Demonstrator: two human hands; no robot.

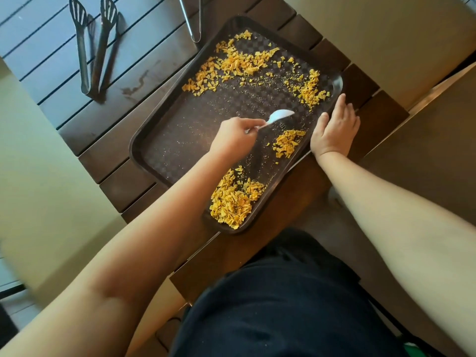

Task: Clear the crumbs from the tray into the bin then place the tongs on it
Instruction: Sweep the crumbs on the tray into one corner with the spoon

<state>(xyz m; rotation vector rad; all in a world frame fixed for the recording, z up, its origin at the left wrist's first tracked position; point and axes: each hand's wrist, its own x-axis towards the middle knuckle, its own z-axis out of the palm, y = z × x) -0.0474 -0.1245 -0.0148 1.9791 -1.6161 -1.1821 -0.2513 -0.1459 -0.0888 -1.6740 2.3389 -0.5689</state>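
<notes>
With left hand fingers pinching a white scraper and right hand lying flat, steadying the tray on the slatted surface, yellow crumbs piled near its edge are risking spilling.

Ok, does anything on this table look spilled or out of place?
Yes. Yellow-orange crumbs lie scattered in several clumps over the dark brown plastic tray, which sits askew to the slats of the dark wooden table. None show on the table itself.

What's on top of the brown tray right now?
Yellow crumbs in scattered piles on the tray, with a white spoon above. Left hand hides the spoon's handle.
</notes>
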